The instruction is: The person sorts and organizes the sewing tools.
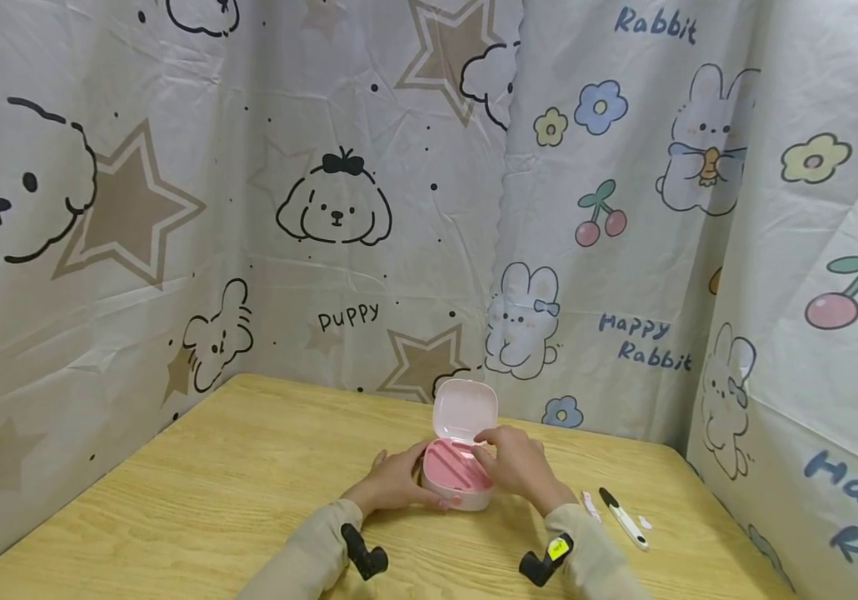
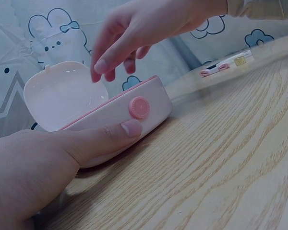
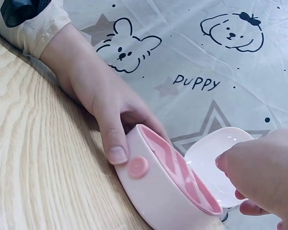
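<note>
A small pale-pink case (image 1: 474, 500) stands on the table with its lid (image 1: 465, 407) raised. Inside is a darker pink insert (image 3: 170, 155) with slanted dividers, and a round pink button (image 2: 139, 108) sits on the front wall. My left hand (image 1: 393, 482) grips the left side of the case, its thumb along the front below the button. Over the right side of the insert hovers my right hand (image 1: 521, 462), fingers bent loosely downward. In the left wrist view, nothing shows between these fingers, and they appear apart from the case.
On the wooden table (image 1: 264, 467), right of my right forearm, lie a black-and-white pen-like tool (image 1: 626, 521), a small pink-and-white item (image 1: 590, 506) and a little white piece (image 1: 645, 522). Printed curtains (image 1: 414, 275) enclose the back and sides.
</note>
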